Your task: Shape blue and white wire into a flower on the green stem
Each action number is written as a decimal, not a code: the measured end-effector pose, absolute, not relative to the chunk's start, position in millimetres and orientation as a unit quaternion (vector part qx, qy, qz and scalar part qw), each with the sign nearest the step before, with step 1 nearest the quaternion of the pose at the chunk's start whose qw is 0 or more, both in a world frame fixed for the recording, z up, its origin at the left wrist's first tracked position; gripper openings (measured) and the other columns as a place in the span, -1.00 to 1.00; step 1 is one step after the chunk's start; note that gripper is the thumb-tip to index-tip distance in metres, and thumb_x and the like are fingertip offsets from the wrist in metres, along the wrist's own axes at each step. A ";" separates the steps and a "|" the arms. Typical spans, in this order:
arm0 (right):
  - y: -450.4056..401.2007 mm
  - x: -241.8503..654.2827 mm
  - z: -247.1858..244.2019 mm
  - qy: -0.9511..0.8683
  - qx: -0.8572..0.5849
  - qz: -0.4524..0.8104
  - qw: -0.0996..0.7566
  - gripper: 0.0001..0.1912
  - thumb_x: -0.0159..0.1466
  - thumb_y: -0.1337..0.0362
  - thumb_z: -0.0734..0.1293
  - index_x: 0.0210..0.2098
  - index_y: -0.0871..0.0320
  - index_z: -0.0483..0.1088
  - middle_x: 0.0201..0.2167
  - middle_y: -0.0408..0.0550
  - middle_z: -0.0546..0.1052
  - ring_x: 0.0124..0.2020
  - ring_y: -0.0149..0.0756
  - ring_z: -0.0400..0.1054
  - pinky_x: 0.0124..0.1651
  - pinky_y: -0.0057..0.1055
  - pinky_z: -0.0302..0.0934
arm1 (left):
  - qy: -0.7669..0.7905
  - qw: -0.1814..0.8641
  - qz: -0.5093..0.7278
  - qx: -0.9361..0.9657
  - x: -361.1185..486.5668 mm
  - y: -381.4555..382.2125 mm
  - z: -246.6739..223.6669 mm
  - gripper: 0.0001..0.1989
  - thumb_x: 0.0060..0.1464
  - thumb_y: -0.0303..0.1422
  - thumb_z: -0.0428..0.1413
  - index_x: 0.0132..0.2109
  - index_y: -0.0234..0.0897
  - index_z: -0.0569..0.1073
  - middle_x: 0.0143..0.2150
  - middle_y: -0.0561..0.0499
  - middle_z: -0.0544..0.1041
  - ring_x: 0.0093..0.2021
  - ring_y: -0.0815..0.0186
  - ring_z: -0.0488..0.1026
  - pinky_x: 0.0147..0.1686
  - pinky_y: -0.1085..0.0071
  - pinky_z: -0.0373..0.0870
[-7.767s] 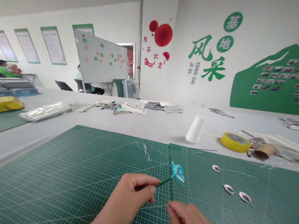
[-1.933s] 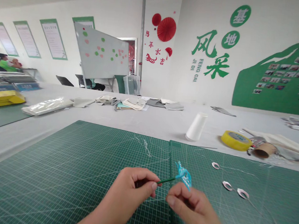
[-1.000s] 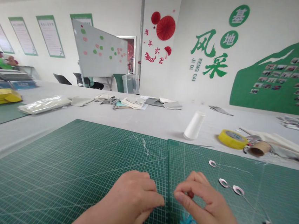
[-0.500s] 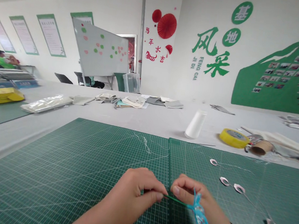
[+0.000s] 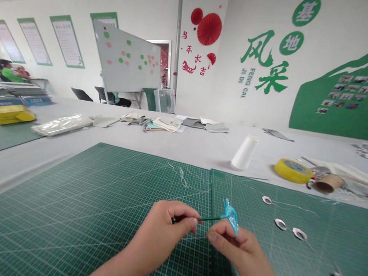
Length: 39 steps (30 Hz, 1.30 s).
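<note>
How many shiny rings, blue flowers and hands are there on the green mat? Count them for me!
Silver rings: 4
Blue flower on a green stem: 1
Left hand: 1
Right hand: 1
Total: 7

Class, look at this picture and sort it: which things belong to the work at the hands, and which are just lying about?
At the hands: left hand pinching a thin green stem; right hand beside the turquoise foil flower.

Lying about: silver wire-tailed rings; green cutting mat; white thread cone; yellow tape roll; cardboard tube.
</note>
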State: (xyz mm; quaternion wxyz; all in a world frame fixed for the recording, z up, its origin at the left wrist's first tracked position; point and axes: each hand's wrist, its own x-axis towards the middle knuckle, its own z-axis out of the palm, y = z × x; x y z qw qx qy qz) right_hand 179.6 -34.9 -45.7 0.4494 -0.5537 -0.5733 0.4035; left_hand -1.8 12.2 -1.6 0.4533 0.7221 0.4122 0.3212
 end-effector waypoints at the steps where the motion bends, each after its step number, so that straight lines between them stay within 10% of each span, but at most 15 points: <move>1: -35.3 179.4 -46.3 -0.585 -0.555 0.389 0.445 -0.71 0.18 0.09 0.32 -0.57 0.13 0.38 -0.59 -0.24 0.28 -0.49 -0.38 0.16 -0.41 -0.43 0.08 | 0.417 0.449 0.322 0.721 -1.8 12.6 -2.1 -0.83 0.04 -0.47 0.08 -0.39 -0.26 0.58 -0.46 0.06 0.57 -0.38 0.32 0.47 -0.32 0.40 0.34; 12: -47.9 169.6 -35.7 -0.723 -0.541 0.194 0.384 -0.74 0.31 0.25 0.19 -0.47 0.09 0.40 -0.53 -0.18 0.43 -0.46 -0.34 0.36 -0.38 -0.43 0.25 | 0.432 0.453 0.338 0.703 -1.1 12.0 -4.0 -0.78 0.05 -0.46 0.07 -0.22 -0.19 0.60 -0.44 0.06 0.59 -0.37 0.31 0.48 -0.31 0.38 0.39; 22: -62.8 164.4 -41.6 -0.793 -0.471 -0.267 0.280 -0.80 0.24 0.42 0.26 -0.19 0.21 0.49 -0.47 -0.08 0.56 -0.47 -0.24 0.38 -0.40 -0.28 0.15 | 0.446 0.420 0.326 0.720 0.2 8.4 -7.9 -0.80 0.08 -0.45 0.07 -0.26 -0.19 0.60 -0.43 0.07 0.59 -0.36 0.30 0.49 -0.34 0.39 0.38; 39: -52.5 175.3 -11.1 -0.732 -0.517 -0.137 0.422 -0.88 0.20 0.34 0.33 -0.45 0.08 0.48 -0.50 -0.14 0.53 -0.41 -0.23 0.28 -0.28 -0.24 0.03 | 0.329 0.056 0.188 0.924 -5.0 8.2 -8.9 -0.74 0.15 -0.55 -0.03 -0.25 -0.18 0.53 -0.41 0.03 0.51 -0.37 0.26 0.37 -0.36 0.32 0.21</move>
